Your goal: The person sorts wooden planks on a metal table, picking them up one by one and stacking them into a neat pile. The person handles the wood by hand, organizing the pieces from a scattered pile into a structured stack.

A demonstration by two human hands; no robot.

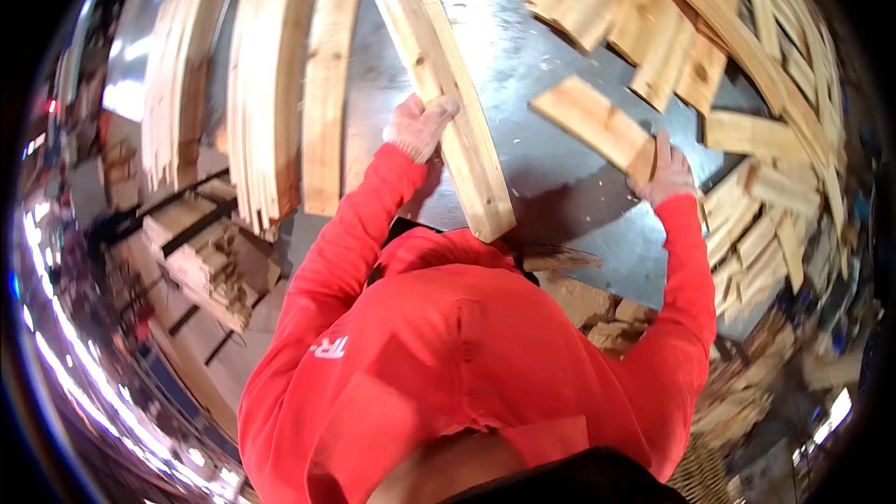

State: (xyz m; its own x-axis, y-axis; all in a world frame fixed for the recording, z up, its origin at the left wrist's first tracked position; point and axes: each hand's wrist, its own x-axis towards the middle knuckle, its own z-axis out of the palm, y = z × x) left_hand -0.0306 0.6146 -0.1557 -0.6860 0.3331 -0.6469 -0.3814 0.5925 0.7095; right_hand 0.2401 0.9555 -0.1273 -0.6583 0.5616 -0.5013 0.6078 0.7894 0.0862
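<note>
My left hand, which seems to wear a pale glove, is closed round the edge of a long wooden board. The board slants across the metal table, its near end close to my body and a dark knot in its upper part. On the right, my right hand grips the near end of a short wooden board. Some of its fingers are hidden from view. The short board lies at a slant, low over or on the table; I cannot tell which.
The metal table carries board stacks and a single board on the left. Several short boards lie far right, beside long curved-looking strips. Offcuts are heaped near right; more timber sits lower left.
</note>
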